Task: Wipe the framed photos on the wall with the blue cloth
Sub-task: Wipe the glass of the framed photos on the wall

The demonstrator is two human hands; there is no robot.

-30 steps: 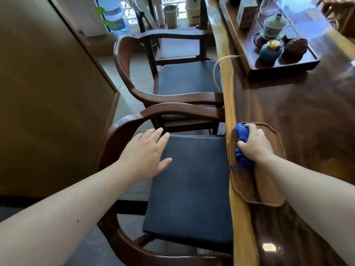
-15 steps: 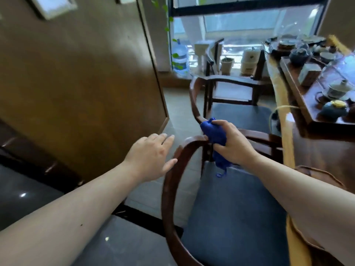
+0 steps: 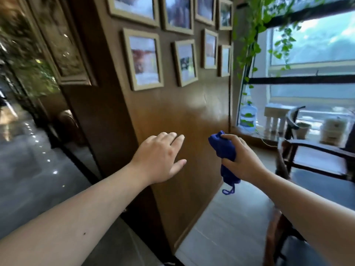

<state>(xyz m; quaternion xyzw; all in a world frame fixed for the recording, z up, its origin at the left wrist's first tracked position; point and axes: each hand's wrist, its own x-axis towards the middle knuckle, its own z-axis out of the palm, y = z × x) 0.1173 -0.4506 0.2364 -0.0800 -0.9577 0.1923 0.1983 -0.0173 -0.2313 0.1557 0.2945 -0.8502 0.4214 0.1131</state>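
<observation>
Several framed photos in pale wooden frames hang on the brown wall panel, among them a lower left one (image 3: 143, 58) and one beside it (image 3: 186, 62). My right hand (image 3: 242, 158) is closed around the bunched blue cloth (image 3: 225, 154), held in the air well below the frames; a loop of the cloth dangles under my fist. My left hand (image 3: 161, 158) hovers flat with fingers spread, empty, to the left of the cloth and in front of the wall panel, not touching any frame.
A dark wooden chair (image 3: 315, 150) stands at the right by the window (image 3: 311, 54). A green vine (image 3: 251, 41) hangs beside the wall's edge. A water bottle (image 3: 248, 117) sits on the sill. At left are a large dark picture frame (image 3: 63, 45) and shiny floor (image 3: 28, 169).
The view has swung up and left from the table and chairs to the photo wall. My right hand lifted the blue cloth off the tray and carried it toward the wall; the left hand stayed empty.
</observation>
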